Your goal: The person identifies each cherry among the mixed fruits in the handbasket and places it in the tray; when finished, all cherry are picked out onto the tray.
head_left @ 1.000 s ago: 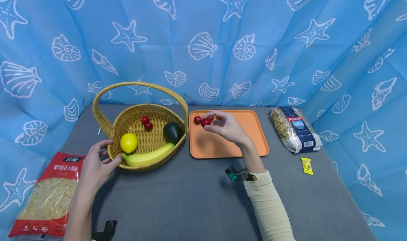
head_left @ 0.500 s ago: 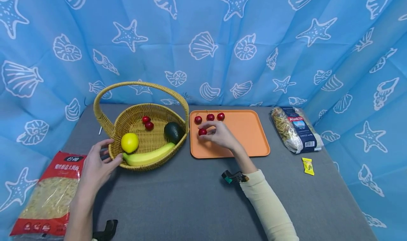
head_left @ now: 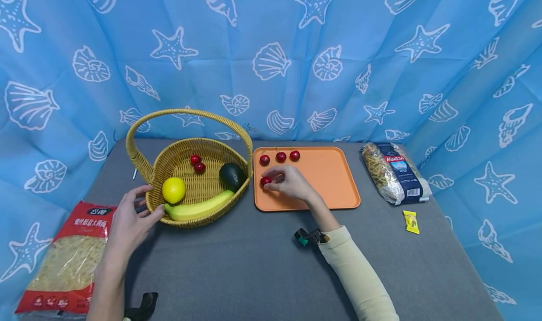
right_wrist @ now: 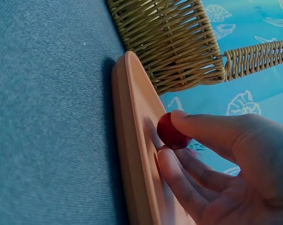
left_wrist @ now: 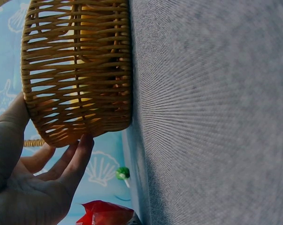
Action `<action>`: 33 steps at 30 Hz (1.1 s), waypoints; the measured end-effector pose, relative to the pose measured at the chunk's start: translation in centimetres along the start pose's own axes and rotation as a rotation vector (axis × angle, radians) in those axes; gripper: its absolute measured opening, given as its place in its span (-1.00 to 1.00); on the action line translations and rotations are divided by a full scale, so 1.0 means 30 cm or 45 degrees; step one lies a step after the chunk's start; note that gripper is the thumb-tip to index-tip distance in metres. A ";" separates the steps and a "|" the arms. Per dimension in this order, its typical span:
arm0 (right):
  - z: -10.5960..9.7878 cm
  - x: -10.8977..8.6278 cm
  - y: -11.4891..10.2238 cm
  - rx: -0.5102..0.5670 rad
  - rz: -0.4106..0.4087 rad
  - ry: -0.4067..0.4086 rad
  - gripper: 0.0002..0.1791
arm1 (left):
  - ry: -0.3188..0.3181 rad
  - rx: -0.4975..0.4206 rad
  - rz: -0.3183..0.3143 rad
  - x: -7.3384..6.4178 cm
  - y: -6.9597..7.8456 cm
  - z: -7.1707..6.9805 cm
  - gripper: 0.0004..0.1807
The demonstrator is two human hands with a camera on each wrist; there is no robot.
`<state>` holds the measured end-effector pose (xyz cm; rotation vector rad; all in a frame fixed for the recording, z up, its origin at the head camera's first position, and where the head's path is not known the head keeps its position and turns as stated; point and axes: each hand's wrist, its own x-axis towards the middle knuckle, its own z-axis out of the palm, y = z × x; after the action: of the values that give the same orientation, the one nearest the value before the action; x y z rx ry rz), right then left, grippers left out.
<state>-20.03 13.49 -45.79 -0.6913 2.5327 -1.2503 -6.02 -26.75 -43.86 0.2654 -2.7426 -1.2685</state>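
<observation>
In the head view my right hand (head_left: 289, 183) is over the left part of an orange tray (head_left: 322, 184). It pinches a dark red cherry (right_wrist: 172, 132) between thumb and fingers, seen closely in the right wrist view. Three more cherries (head_left: 281, 157) lie in a row along the tray's back edge. My left hand (head_left: 132, 220) holds the left side of a wicker basket (left_wrist: 80, 70), thumb at the rim and fingertips against the outer wall. Inside the basket are two cherries (head_left: 199, 167), a yellow lemon-like fruit (head_left: 173, 190), a banana (head_left: 201, 210) and a dark avocado (head_left: 231, 177).
A red pasta bag (head_left: 67, 260) lies at the left, partly behind my left forearm. At the right are an Agnesi pasta bag (head_left: 394, 172) and a small yellow wrapped packet (head_left: 411, 221). The basket's tall handle (head_left: 190, 111) arches above it. A green-headed lollipop (left_wrist: 123, 173) shows in the left wrist view.
My right hand has brought the pinched cherry from the tray's back row toward the front left, lower over the tray. The left hand stays on the basket.
</observation>
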 end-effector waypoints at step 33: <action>-0.086 -0.091 -0.170 0.355 -0.119 0.099 -0.66 | 0.000 -0.006 -0.008 0.001 -0.002 0.002 -0.29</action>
<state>-17.13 13.97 -40.19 -0.7146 2.3405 -1.6504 -6.05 -26.75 -43.93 0.2734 -2.7404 -1.2762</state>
